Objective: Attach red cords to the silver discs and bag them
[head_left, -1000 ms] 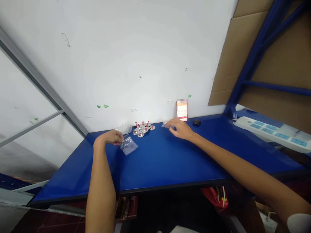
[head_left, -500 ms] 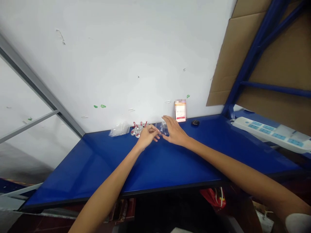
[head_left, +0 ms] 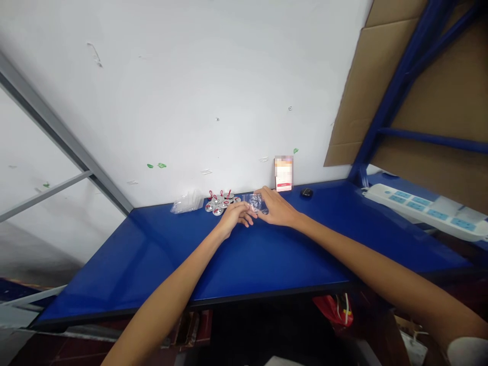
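Note:
A small clear plastic bag [head_left: 252,200] is between my hands, a little above the back part of the blue table. My left hand [head_left: 234,217] pinches its lower left side between thumb and fingers. On the bag's right side, my right hand [head_left: 279,207] has its thumb and curved fingers around the edge. Whether anything lies inside the bag, I cannot tell. Just left of my left hand is a cluster of shiny silver discs with red cord loops [head_left: 217,210], partly covered by that hand. Farther left lies a pile of clear plastic bags [head_left: 187,202].
A lit phone [head_left: 283,174] leans on the white wall behind the blue table [head_left: 267,262]. Beside it sits a small black object [head_left: 306,192]. A white power strip [head_left: 427,209] runs along the right, near a blue metal frame [head_left: 385,109].
My right hand's fingers have come down and closed in on the bag. My left hand has shifted slightly right and lower, and more of the bag and the discs shows.

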The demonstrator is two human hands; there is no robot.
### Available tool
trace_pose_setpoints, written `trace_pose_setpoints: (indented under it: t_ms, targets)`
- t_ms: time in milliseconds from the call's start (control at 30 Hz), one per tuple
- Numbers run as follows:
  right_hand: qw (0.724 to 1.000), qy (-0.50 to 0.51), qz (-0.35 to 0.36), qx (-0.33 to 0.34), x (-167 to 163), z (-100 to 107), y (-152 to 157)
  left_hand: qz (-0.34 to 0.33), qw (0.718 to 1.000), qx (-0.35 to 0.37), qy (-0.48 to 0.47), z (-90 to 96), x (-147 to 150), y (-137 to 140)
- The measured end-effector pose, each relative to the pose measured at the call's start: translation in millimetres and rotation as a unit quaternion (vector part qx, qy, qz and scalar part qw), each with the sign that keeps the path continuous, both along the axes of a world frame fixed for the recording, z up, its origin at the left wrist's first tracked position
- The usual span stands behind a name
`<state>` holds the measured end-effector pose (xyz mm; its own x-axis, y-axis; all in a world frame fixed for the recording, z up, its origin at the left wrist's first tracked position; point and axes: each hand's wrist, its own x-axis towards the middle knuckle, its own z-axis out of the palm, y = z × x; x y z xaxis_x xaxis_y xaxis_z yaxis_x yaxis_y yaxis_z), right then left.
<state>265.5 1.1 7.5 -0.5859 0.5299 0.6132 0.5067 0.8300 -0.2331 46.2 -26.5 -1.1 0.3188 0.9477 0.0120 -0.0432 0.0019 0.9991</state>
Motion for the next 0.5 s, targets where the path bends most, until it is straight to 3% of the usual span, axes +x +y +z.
trace_pose_setpoints:
  t_ms: [100, 300, 500]
  targets:
    - [1.0, -0.005, 0.003, -0.001, 0.4, -1.2, -0.2, 0.005, 1.0, -0.001, -0.002, 0.6, -3.1, 1.4]
    - [1.0, -0.028, 0.011, -0.004, -0.7, -1.6, -2.3, 0.051, 0.991, 0.072, 0.103, 0.2, -5.9, 2.8]
    - [1.0, -0.019, 0.017, -0.01, -1.1, -3.4, -1.9, -0.001, 1.0, 0.007, 0.026, 0.6, -8.2, 1.3]
